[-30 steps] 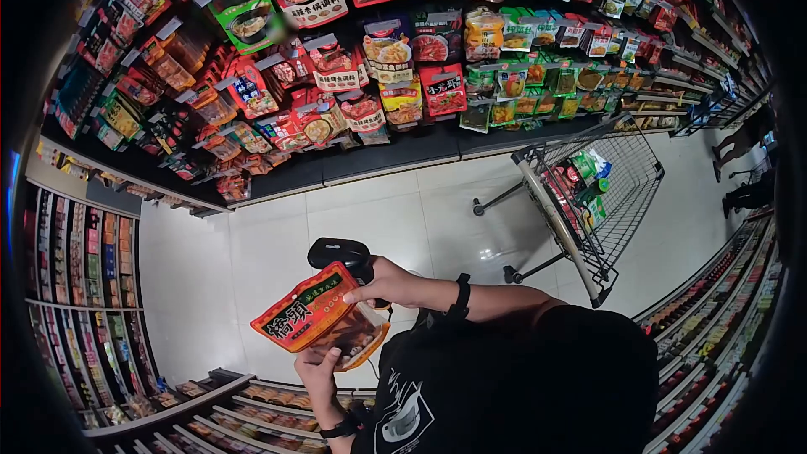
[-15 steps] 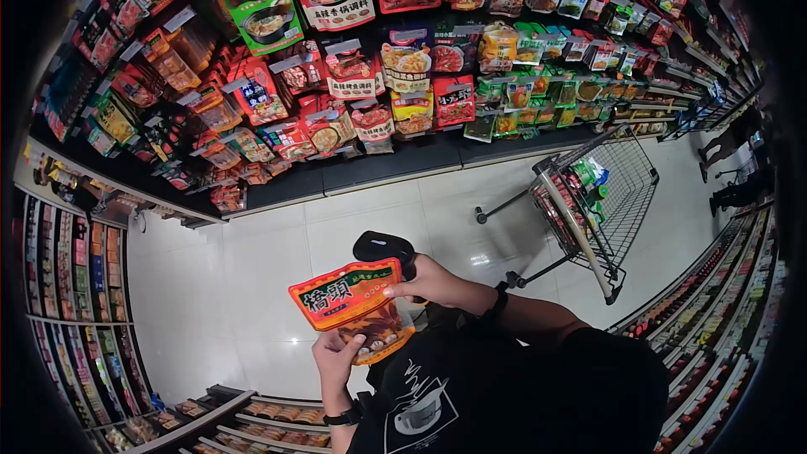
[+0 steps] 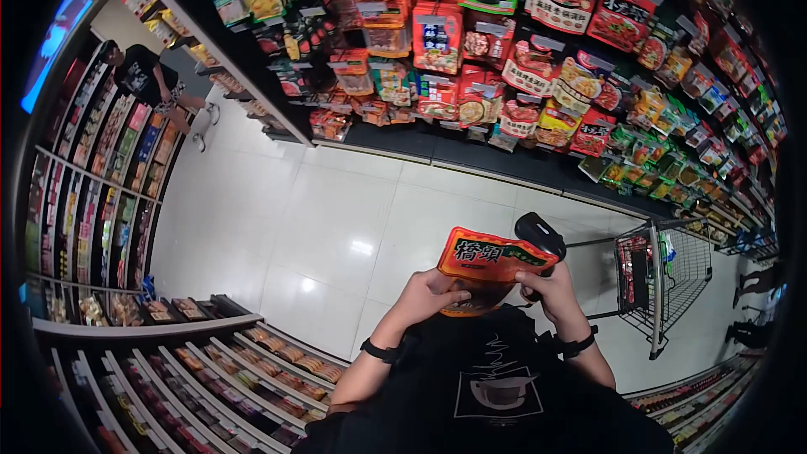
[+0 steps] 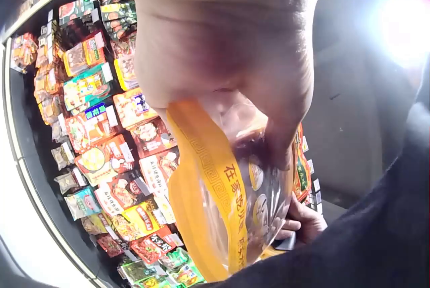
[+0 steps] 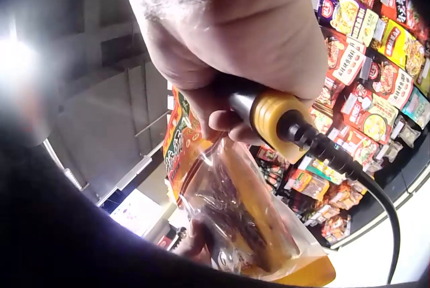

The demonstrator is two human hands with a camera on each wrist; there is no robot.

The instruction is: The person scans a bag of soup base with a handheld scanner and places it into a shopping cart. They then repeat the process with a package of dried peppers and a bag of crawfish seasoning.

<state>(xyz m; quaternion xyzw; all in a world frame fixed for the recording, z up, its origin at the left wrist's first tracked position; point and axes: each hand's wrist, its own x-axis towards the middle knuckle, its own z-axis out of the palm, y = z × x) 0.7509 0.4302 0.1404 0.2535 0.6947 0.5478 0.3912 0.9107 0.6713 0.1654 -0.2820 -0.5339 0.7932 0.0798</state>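
A red and orange food packet [image 3: 479, 259] with a clear window is held up in front of the dark shirt in the head view. My left hand [image 3: 420, 298] pinches its left side, the thumb across the front. At the upper right edge my right hand [image 3: 552, 290] presses its thumb on the packet while gripping a black handheld scanner [image 3: 538, 234]. Through the window of the packet [image 5: 232, 201], dark pieces show in the right wrist view. There, a yellow collar [image 5: 277, 117] and a black cable [image 5: 383, 201] trail from the scanner's handle. The left wrist view shows the packet's yellow border [image 4: 195, 187].
A shelf wall with hanging seasoning packets [image 3: 530, 67] runs along the far side. To the right stands a shopping cart [image 3: 656, 286] with goods inside. A person [image 3: 150, 76] stands at the upper left by racks [image 3: 92, 202]. More shelves [image 3: 193, 387] slope along the near side.
The head view has swung to the left, so hands and packet appear further right and a person comes into view. The packet is now tilted flatter; both hands keep hold of it.
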